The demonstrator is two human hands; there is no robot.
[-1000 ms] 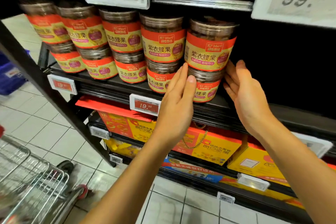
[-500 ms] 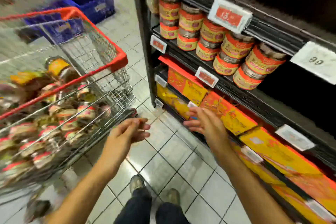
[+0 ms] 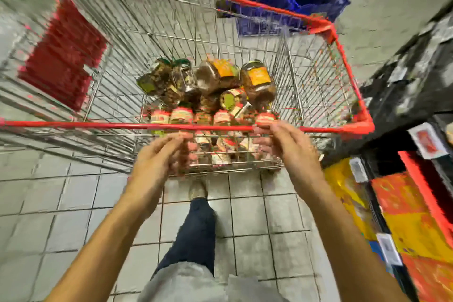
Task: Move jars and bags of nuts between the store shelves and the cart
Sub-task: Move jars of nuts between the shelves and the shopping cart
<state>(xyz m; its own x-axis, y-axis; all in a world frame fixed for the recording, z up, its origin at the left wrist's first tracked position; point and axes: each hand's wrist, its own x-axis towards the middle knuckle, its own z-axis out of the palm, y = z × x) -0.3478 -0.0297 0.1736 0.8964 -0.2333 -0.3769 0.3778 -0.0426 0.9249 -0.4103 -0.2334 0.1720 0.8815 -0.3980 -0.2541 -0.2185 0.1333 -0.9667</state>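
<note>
One wire shopping cart [image 3: 318, 73] with a red rim fills the upper view, standing on the tiled floor [image 3: 247, 218] beside the store shelves [image 3: 416, 115] at right. Jars of nuts [image 3: 230, 81] lie heaped in its basket, red-labelled ones nearest the near rim. The left hand [image 3: 157, 162] and right hand [image 3: 286, 144] reach at that rim, fingers loosely curved and empty; motion blur hides any contact.
</note>
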